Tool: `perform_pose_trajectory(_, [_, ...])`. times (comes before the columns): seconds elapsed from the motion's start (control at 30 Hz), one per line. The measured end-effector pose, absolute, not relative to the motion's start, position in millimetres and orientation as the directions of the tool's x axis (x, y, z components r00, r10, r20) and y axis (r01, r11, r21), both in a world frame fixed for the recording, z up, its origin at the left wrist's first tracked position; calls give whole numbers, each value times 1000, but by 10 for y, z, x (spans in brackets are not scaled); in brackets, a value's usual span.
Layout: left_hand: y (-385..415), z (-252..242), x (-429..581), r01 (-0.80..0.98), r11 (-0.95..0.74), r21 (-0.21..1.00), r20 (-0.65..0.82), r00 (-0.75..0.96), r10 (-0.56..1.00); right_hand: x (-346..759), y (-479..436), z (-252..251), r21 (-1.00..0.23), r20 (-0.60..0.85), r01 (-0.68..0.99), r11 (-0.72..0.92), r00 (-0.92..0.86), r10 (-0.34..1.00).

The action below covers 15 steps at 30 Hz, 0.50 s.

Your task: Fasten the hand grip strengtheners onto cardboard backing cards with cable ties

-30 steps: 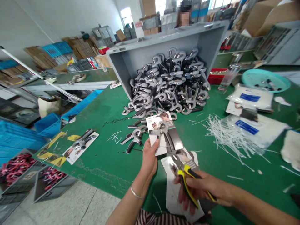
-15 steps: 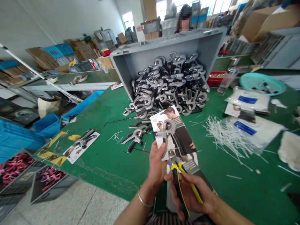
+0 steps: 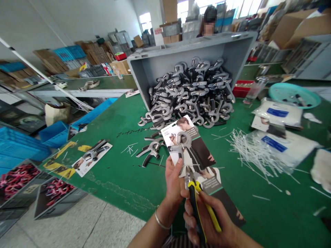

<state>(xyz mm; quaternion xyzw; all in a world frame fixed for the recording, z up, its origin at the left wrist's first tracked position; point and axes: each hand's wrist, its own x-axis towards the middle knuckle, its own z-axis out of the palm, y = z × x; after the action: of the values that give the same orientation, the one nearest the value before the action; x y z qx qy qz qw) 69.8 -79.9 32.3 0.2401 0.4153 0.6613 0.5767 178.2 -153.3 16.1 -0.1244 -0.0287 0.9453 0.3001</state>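
The green worktop (image 3: 121, 186) fills the middle of the view. Towards its far side a gray crate (image 3: 160, 63) lies tipped over, its open side towards the hands; it blocks most of a person (image 3: 210, 20) behind it, leaving only the upper part showing. A heap of gray-and-black grip exercisers (image 3: 191, 93) fills the crate and spills onto the worktop. Off the left edge, lower down, are blue crates (image 3: 20, 143) and a gray bin (image 3: 63, 201) of pink-and-dark pieces. At the far right sits a turquoise basin (image 3: 281, 90) with small dark items in it, and nearer lie plastic bags (image 3: 294, 117) with blue labels.

In the middle, close to the wearer, the left hand (image 3: 174, 181) has its fingers pinched on the lower left of a printed card (image 3: 203, 151), together with the gray exerciser (image 3: 187, 139) lying against it. This card is raised in front of the heap and partly covers the loose exercisers (image 3: 152, 150) beside it. The right hand (image 3: 217, 215) has its fingers wrapped around yellow-and-black pliers (image 3: 195, 199), whose tip is at the card's lower edge; whether it touches cannot be told. Hand and pliers hide part of the cards (image 3: 224, 198) beneath. Well to the left lies another card with an exerciser on it (image 3: 91, 158). Smallest are the thin white ties (image 3: 248, 150), piled near the bags.
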Motion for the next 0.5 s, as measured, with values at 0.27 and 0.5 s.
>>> perform_pose_trajectory(0.27, [-824,323,682,-608,-53,792,-155,-285,946,1746,-1420,241,-45,-107,-565,-824,-817,566])
perform_pose_trajectory(0.5, [-743,75,503,-551,-13,835,-207,-336,919,1637,-1391,-90,-381,-455,-360,-851,-728,512])
